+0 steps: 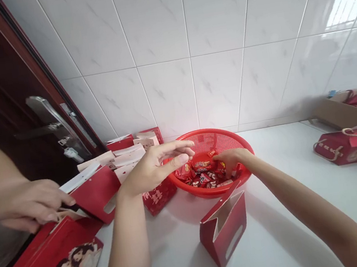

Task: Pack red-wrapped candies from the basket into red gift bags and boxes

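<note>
My left hand (159, 165) hovers over the left rim of a red plastic basket (206, 134), fingers stretched out, nothing in it. Inside the basket lie several wrapped candies (202, 166), mostly red. My right hand (233, 159) reaches down into the basket from the right, thumb and forefinger apart around a red and yellow wrapper; its other fingers are partly hidden. In front of the basket, a dark red paper gift box (226, 229) stands upright with its top open. Neither hand touches it.
At left, a co-worker's hand (34, 203) handles a red gift box (50, 266) with a printed couple. Several gift boxes (129, 154) stand in rows behind it. At right are closed maroon boxes (346, 145) and a cardboard carton (344, 111). A tiled wall (218, 86) bounds the back.
</note>
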{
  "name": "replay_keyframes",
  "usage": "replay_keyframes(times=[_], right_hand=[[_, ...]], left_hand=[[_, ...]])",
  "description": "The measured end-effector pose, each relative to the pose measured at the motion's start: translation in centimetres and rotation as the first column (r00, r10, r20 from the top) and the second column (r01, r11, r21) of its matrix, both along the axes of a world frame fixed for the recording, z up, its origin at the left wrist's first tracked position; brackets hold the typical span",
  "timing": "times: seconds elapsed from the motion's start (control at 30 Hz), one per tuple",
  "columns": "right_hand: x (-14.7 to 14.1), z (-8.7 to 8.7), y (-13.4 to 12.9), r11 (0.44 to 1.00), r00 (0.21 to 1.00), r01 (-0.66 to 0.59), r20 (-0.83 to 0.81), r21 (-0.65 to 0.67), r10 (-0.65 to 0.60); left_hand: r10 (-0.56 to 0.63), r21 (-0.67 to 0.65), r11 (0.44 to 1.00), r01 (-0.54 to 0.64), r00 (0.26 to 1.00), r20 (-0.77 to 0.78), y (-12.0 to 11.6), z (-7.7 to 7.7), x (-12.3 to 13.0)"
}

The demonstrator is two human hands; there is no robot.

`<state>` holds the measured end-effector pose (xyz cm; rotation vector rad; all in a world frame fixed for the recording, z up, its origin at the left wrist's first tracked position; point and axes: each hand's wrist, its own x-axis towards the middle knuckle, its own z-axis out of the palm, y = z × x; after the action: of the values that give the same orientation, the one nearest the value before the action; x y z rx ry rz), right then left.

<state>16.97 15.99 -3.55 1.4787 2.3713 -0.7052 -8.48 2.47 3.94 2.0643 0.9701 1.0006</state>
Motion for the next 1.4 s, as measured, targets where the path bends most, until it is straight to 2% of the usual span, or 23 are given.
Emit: replay_keyframes(times=[0.23,0.3,0.37,0.43,0.53,0.63,0.77,0.87,1.07,1.4], right_hand=[[1.5,0.0,-0.2,0.999,0.960,0.021,-0.281,0.040,-0.009],[1.9,0.2,-0.6,0.998,0.897,0.061,-0.439,0.024,-0.045],[2.0,0.3,-1.1,0.991,0.792,0.135,-0.601,0.001,-0.107],[2.1,0.4,-1.3,0.979,0.708,0.205,-0.688,-0.010,-0.155],[2.1,0.3,-1.3,0.967,0.708,0.253,-0.680,-0.005,-0.189],[2.2,0.0,-1.1,0.964,0.741,0.265,-0.634,-0.026,-0.221],[2.3,-0.2,-1.0,0.969,0.801,0.243,-0.554,-0.043,-0.225],[2.3,-0.2,-0.9,0.973,0.844,0.231,-0.492,-0.021,-0.211],[2.5,-0.6,-0.4,0.968,0.903,0.218,-0.402,0.124,-0.152],[1.7,-0.1,-1.0,0.953,0.915,0.164,-0.400,0.255,-0.051]], left_hand=[[0.009,-0.011,1.000,-0.009,0.999,-0.038,1.8,-1.0,1.0],[0.023,-0.024,0.999,-0.025,0.996,-0.084,2.8,-1.7,1.3],[0.046,-0.047,0.997,-0.054,0.984,-0.170,3.8,-2.4,1.8],[0.082,-0.072,0.992,-0.107,0.953,-0.290,4.5,-3.1,2.2],[0.076,-0.108,0.983,-0.151,0.857,-0.510,5.2,-3.9,3.0],[-0.040,-0.183,0.976,-0.114,0.740,-0.672,5.6,-4.5,3.7],[-0.192,-0.314,0.944,-0.097,0.613,-0.767,6.0,-5.4,4.4],[-0.215,-0.345,0.931,-0.119,0.586,-0.781,6.5,-6.1,4.7],[-0.244,-0.376,0.917,-0.131,0.561,-0.791,7.4,-7.1,4.7],[-0.281,-0.406,0.904,-0.136,0.527,-0.802,7.4,-6.9,4.9]])
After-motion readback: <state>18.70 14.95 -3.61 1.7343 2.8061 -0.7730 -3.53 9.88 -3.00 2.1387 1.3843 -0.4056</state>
